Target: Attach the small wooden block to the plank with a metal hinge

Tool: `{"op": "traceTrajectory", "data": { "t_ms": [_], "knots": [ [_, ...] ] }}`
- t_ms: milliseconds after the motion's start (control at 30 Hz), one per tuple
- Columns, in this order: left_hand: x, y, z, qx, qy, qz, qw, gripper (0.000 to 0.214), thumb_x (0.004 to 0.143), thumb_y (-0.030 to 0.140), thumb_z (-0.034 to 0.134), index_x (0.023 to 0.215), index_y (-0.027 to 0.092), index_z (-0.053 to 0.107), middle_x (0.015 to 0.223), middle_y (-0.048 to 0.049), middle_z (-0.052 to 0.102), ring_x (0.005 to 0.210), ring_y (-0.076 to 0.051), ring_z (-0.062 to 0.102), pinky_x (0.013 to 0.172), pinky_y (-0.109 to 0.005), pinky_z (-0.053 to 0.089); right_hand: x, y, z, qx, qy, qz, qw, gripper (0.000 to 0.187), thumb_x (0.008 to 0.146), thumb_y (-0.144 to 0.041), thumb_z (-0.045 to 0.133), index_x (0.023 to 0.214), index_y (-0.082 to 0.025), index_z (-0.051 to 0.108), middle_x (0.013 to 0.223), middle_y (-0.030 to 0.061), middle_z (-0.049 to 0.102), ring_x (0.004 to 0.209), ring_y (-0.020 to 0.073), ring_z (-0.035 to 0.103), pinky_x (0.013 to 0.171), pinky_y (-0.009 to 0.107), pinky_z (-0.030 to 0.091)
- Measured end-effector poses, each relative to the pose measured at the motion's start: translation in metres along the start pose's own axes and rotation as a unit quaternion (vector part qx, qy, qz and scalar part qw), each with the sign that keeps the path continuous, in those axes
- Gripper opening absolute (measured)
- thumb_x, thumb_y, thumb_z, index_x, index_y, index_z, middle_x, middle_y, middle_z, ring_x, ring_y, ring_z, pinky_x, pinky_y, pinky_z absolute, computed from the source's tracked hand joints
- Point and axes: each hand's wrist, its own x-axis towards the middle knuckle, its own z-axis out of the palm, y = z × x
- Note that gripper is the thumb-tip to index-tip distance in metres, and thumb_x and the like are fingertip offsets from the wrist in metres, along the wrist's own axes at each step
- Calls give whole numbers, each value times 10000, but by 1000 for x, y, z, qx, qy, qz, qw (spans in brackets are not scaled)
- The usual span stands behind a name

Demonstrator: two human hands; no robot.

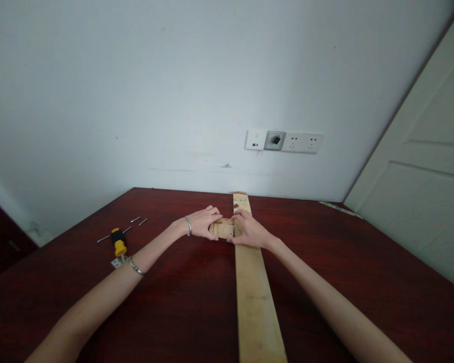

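Observation:
A short wooden block [223, 230] lies against the left side of a long wooden board [255, 297], which runs from the near edge of the view toward the wall. My left hand [205, 223] grips the block's left end, thumb on the near side and fingers on the far side. Lying across the board, my right hand [249, 231] has its thumb and fingers curved around the place where block and board meet. Its fingertips reach the block's right end; part of the board is hidden under the palm.
On the dark red table [181, 312], a yellow and black screwdriver [118, 243] lies at the left by a small metal bracket [116, 262]. Thin metal pieces [143, 222] lie near it. A narrow printed strip [340, 209] is at the back right. Wall sockets [301, 142] are above.

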Motion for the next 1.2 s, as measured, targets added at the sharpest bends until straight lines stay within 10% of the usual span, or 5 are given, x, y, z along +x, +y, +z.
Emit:
{"op": "traceTrajectory", "data": {
  "t_ms": [1200],
  "knots": [
    [0,-8,43,-69,-27,-14,997,636,681,559,692,1118,112,575,1052,-116,490,972,-252,470,879,-345,404,-10,0,22,-37,-119,121,985,736,652,-547,653,1264,-163,509,1391,181,320,1286,363,276,1031,508,244]
  ]
}}
